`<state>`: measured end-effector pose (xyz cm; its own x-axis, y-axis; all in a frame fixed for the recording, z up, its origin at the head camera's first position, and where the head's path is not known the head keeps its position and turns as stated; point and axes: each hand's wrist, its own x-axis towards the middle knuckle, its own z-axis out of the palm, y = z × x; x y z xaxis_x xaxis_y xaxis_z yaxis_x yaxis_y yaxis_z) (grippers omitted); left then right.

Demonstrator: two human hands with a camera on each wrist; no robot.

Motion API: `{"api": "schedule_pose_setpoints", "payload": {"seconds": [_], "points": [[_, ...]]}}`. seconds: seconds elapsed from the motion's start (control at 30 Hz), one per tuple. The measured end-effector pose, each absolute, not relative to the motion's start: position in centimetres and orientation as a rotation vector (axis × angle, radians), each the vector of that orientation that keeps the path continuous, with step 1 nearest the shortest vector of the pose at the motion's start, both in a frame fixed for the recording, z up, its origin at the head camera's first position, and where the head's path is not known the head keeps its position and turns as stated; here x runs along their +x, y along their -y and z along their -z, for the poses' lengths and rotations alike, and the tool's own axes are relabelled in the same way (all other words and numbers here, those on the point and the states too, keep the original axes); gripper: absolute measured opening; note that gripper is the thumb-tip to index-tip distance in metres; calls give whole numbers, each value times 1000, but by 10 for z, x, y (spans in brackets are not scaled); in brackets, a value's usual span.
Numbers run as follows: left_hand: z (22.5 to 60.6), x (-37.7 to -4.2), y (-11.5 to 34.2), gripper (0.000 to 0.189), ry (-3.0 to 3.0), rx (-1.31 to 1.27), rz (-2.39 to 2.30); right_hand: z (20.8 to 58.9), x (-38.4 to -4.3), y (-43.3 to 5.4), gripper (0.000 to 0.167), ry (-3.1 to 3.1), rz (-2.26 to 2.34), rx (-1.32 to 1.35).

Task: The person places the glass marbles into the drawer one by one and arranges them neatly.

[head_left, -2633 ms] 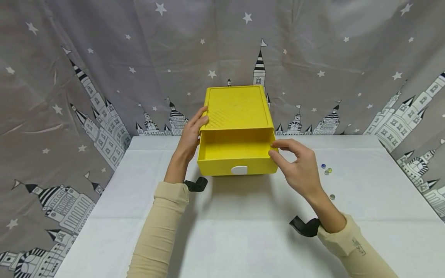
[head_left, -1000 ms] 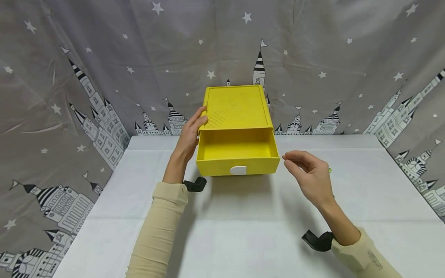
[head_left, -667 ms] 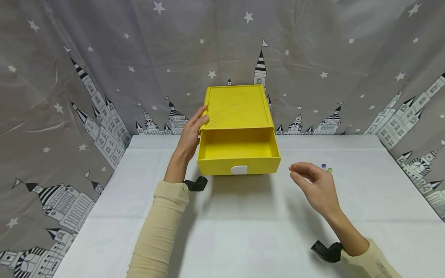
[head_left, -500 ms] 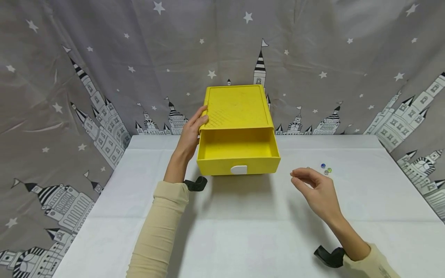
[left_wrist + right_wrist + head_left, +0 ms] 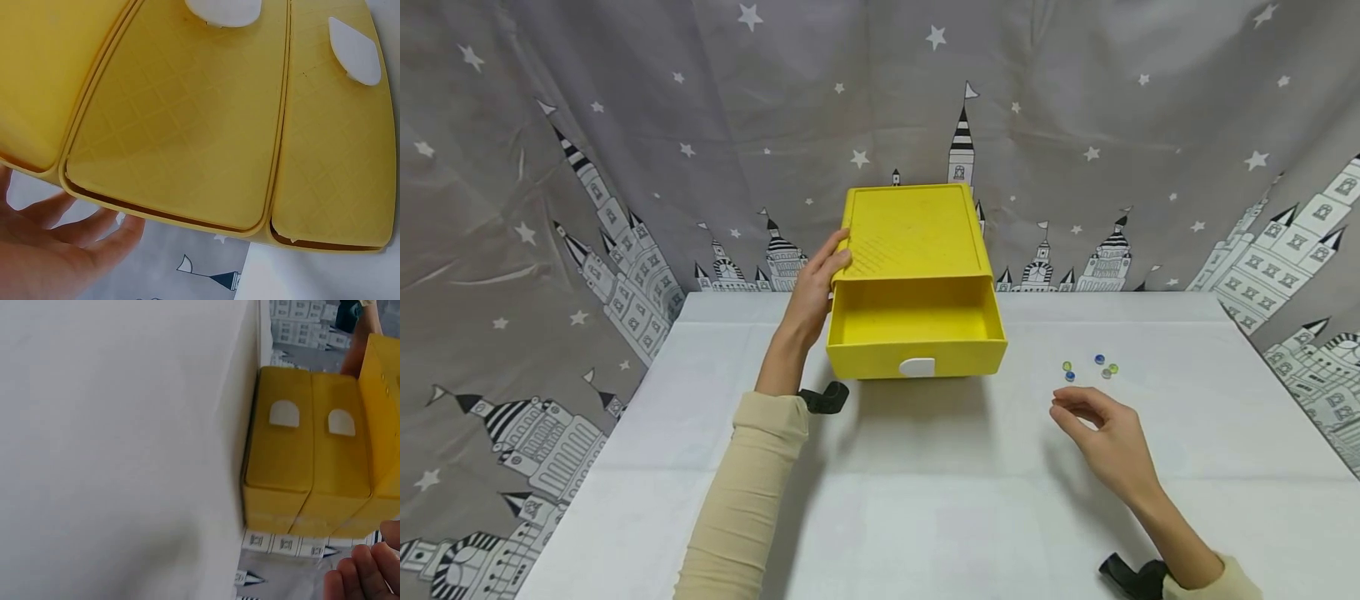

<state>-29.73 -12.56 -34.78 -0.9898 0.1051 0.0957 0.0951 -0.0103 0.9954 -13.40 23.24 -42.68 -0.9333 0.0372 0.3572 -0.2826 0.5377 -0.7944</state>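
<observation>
In the head view a yellow drawer unit stands at the back of the table. Its top drawer, with a white handle, is pulled out and bare inside. My left hand rests against the unit's left side, with extended fingers at its upper edge; the left wrist view shows fingertips along that side. My right hand hovers over the table to the right, fingers loosely bent, thumb near the index fingertip, nothing visible between them. Just beyond it lie several small glass marbles, among them a blue marble and a green marble.
A white cloth covers the table. Behind hangs a grey curtain printed with castles and stars. Two closed lower drawers, including the bottom drawer, show in the right wrist view. Each wrist bears a black strap piece.
My right hand has left the drawer's right wall and moved right and toward me. Marbles it covered on the way now show. My left hand and the drawer unit have stayed put.
</observation>
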Motion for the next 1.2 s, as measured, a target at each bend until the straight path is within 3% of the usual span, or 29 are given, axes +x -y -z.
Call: {"api": "schedule_pose_setpoints", "payload": {"seconds": [1.2], "points": [[348, -296, 129, 53, -2187, 233, -2220, 448, -113, -296, 24, 2460, -1131, -39]]}}
